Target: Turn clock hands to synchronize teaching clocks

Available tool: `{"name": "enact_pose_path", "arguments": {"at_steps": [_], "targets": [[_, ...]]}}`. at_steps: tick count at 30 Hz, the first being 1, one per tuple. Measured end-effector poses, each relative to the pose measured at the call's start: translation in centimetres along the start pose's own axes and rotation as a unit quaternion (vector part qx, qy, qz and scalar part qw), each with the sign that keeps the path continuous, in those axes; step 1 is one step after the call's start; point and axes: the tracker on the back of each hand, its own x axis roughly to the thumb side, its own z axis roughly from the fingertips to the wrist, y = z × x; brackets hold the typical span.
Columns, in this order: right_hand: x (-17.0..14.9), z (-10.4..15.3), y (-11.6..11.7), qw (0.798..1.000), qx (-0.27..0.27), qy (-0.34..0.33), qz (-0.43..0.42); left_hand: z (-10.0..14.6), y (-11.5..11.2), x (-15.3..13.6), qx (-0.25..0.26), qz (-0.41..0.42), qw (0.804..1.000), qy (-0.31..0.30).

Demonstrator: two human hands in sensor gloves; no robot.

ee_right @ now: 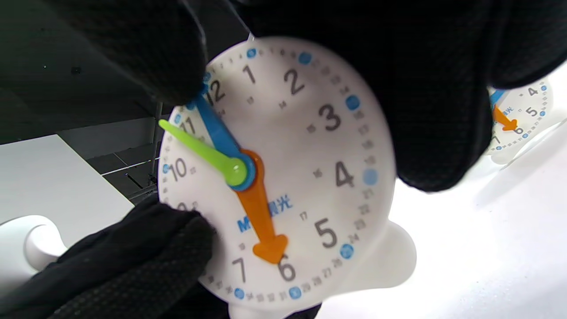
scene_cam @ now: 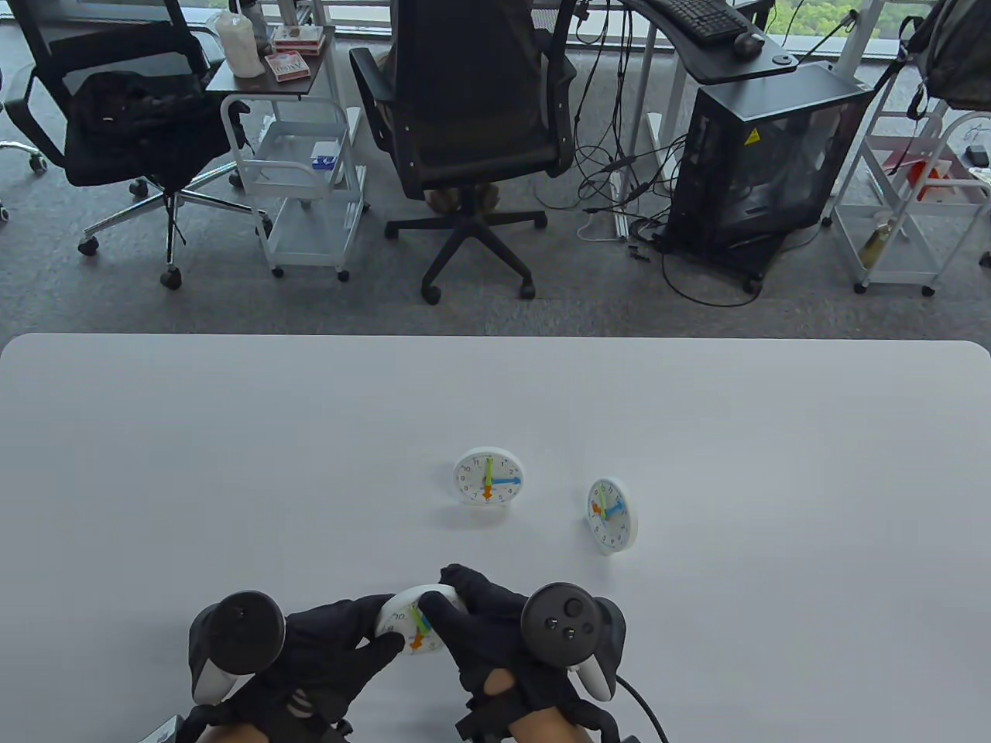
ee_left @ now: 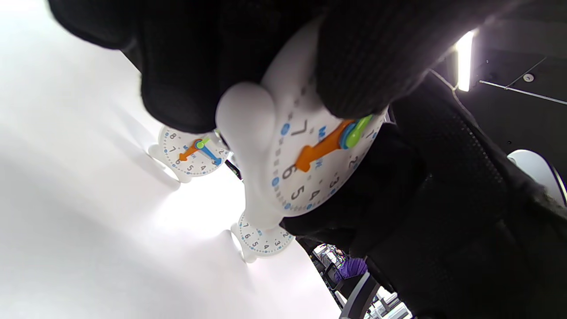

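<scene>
Both hands hold a white teaching clock [scene_cam: 414, 625] just above the table's near edge. My left hand [scene_cam: 383, 625] grips its left rim. My right hand [scene_cam: 445, 596] holds its top and right rim. In the right wrist view this clock [ee_right: 288, 155] has the orange hand at 6, the blue hand near 12 and the green hand near 11. A right fingertip [ee_right: 177, 66] touches the tip of the blue hand. It also shows in the left wrist view [ee_left: 305, 177]. A second clock [scene_cam: 488, 477] stands mid-table with green at 12, blue at 3 and orange at 6. A third clock [scene_cam: 612, 515] stands to its right, turned sideways.
The white table [scene_cam: 232, 464] runs to a far edge, with office chairs [scene_cam: 464, 116], a white cart [scene_cam: 302, 193] and a black computer case [scene_cam: 759, 155] on the carpet beyond. The two standing clocks also show in the left wrist view [ee_left: 192, 153], [ee_left: 263, 239].
</scene>
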Motion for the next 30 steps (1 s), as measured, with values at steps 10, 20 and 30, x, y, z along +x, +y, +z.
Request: {"name": "enact_pose_path", "arguments": {"at_steps": [10, 20, 30], "targets": [[-0.01, -0.01, -0.22, 1.000, -0.002, -0.004, -0.012, -0.02, 0.16, 0.03, 0.003, 0.006, 1.000, 0.003], [-0.02, 0.02, -0.45, 1.000, -0.008, -0.008, -0.024, -0.06, 0.40, -0.04, 0.004, 0.023, 1.000, 0.010], [-0.09, 0.01, -0.54, 0.999, -0.013, -0.010, -0.037, -0.07, 0.62, -0.22, 0.004, 0.051, 0.998, 0.021]]}}
